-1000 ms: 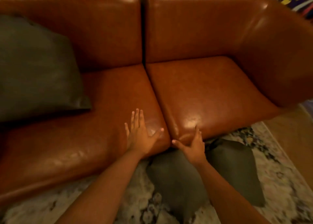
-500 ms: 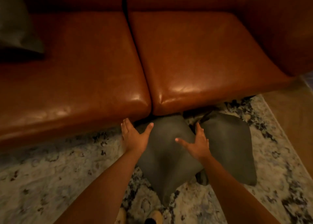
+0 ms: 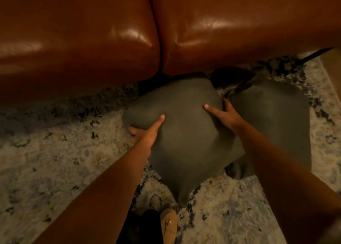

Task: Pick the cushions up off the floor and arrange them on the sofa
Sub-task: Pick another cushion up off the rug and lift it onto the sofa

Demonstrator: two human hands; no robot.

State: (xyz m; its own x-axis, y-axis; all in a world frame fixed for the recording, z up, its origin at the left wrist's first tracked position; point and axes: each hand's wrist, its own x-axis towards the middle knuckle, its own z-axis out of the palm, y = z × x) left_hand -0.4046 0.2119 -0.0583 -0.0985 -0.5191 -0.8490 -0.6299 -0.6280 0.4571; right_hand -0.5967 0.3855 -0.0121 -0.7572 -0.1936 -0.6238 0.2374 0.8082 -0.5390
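- Patterned rug (image 3: 55, 170) fills the floor, with the brown leather sofa (image 3: 92, 31) across the top
- Nearer grey cushion (image 3: 184, 142) lies on the rug at the sofa's front edge, overlapping a second grey cushion (image 3: 276, 118) on its right
- Left hand (image 3: 145, 131) clasps its left edge, thumb on top
- Right hand (image 3: 227, 116) clasps its right edge, thumb pressed into the fabric
- A tan shoe (image 3: 168, 225) shows at the bottom

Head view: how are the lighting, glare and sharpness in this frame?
Head view: dim, warm light; bright glare streaks on the sofa seat fronts; soft overall, rug pattern smeared; grey cushion between both hands reads clearly; wide-angle bending at the edges.
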